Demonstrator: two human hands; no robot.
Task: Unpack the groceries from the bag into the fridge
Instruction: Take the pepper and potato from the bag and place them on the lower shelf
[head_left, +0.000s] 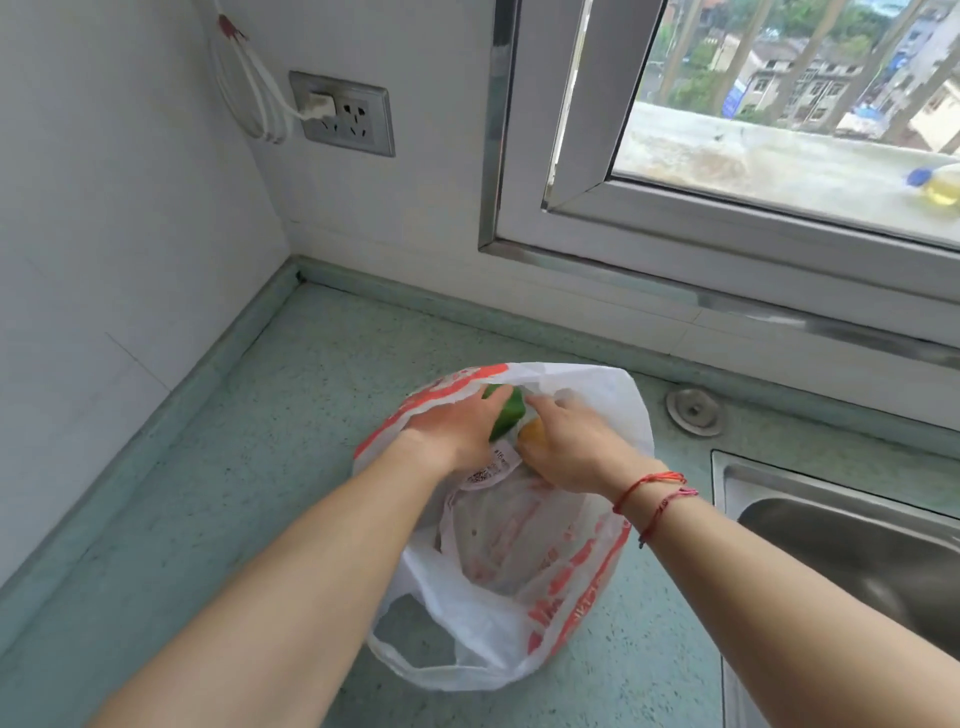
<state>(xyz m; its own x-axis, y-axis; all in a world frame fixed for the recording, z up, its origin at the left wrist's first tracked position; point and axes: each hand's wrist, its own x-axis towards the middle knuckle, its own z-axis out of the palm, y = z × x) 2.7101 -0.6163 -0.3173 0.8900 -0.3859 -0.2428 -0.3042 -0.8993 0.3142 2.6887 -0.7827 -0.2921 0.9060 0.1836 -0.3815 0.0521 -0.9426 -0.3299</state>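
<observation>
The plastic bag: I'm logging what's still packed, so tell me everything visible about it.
The plastic bag is thin, crinkled white film with orange-red print and loop handles, one slack at its near edge. It sits slumped on the green speckled counter, left of the sink, mouth open upward. The left hand and the right hand reach into it, over a green vegetable and an orange item. A labelled clear inner bag shows inside.

Green speckled countertop (218, 499): plastic bag (519, 613) on it, sink (852, 540) rt
</observation>
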